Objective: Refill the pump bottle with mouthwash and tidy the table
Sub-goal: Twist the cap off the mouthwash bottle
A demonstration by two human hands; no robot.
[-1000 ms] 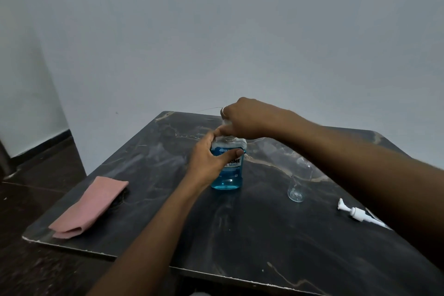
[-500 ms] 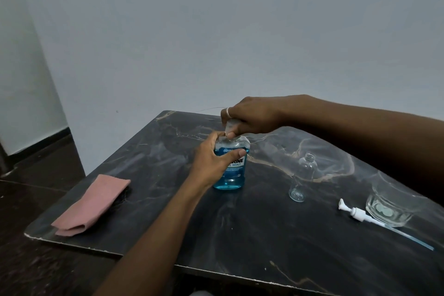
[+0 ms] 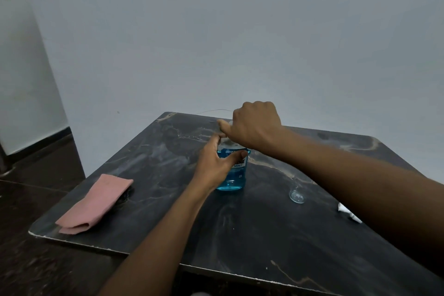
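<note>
A blue mouthwash bottle (image 3: pixel 234 175) stands upright near the middle of the dark marble table (image 3: pixel 240 235). My left hand (image 3: pixel 217 163) grips its body from the left side. My right hand (image 3: pixel 254 122) is above the bottle's top with its fingers curled round the cap, which is almost fully hidden. To the right, only the base of the small clear pump bottle (image 3: pixel 297 196) shows under my right forearm. The white pump head (image 3: pixel 348 214) lies further right, partly hidden by the arm.
A folded pink cloth (image 3: pixel 96 204) lies at the table's left front corner. The white wall stands just behind the table's far edge. Dark floor lies to the left, below the table's chipped front edge (image 3: pixel 79 244).
My right hand has risen slightly over the bottle top and turned. My right forearm now covers the drinking glass and most of the pump bottle. My left hand keeps its hold.
</note>
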